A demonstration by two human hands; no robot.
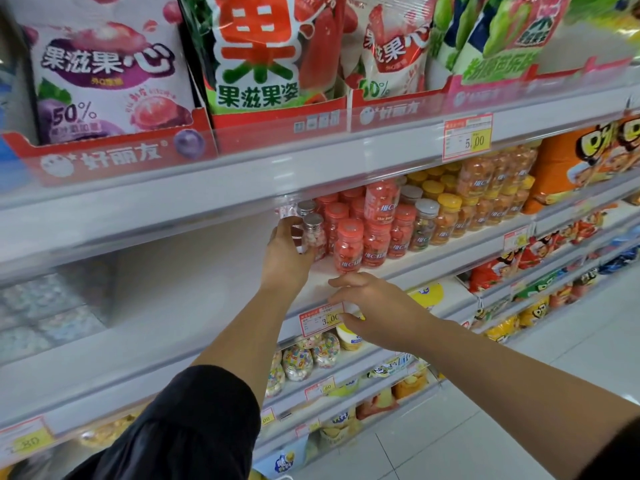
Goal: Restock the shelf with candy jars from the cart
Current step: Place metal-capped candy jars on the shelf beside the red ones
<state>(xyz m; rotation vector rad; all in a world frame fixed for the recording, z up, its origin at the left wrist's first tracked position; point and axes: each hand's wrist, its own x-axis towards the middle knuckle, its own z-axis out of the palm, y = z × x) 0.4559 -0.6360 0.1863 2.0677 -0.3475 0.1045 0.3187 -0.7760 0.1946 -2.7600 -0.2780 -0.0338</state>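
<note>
Progress: mid-placement. My left hand (287,251) is up on the middle shelf (207,271), fingers curled round a silver-capped jar (313,235) at the left end of the jar row. Its base is on or just above the board; the hand hides which. A second silver cap (306,206) sits just behind it, so I judge at least one of this kind is stocked already. My right hand (377,306) hangs at the near shelf edge by the price tag (320,318), fingers loosely spread, holding nothing.

Left to do: the row ends at the held jar and white board runs on to its left, so there is room for many more. The cart is out of view, so remaining stock is unknown.

Contents: the held jar is clear, with small pink and white sweets. Red-lidded jars (349,244) stand just to its right, holding red pieces. Farther right are yellow-lidded jars (485,202) of orange pieces.
</note>
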